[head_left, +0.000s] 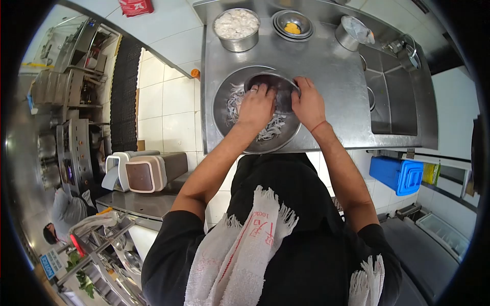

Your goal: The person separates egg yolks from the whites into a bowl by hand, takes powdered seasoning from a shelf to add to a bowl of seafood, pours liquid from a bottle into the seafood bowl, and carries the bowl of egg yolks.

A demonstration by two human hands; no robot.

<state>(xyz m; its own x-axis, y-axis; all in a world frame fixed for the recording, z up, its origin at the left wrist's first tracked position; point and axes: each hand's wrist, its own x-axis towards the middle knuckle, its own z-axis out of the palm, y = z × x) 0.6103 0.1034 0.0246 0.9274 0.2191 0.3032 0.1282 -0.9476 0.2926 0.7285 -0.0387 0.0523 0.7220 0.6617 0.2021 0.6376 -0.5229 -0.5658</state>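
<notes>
A large metal bowl (221,118) holding pale grey-white strips (270,127) sits at the counter's front edge. Inside it a smaller metal bowl (284,87) is tilted. My right hand (310,104) grips the right rim of the smaller bowl, thumb on the inside. My left hand (259,106), with a ring on one finger, reaches over the near rim into the smaller bowl. Its fingers look slightly apart and bent downward, and their tips are hidden, so anything under them cannot be made out.
On the steel counter (337,120) stand a pot of white chunks (237,30), nested bowls (293,25) with something yellow inside, and a metal container (352,34). A sink (393,97) lies right. Lidded bins (145,173) stand left; another person (71,214) is at far left.
</notes>
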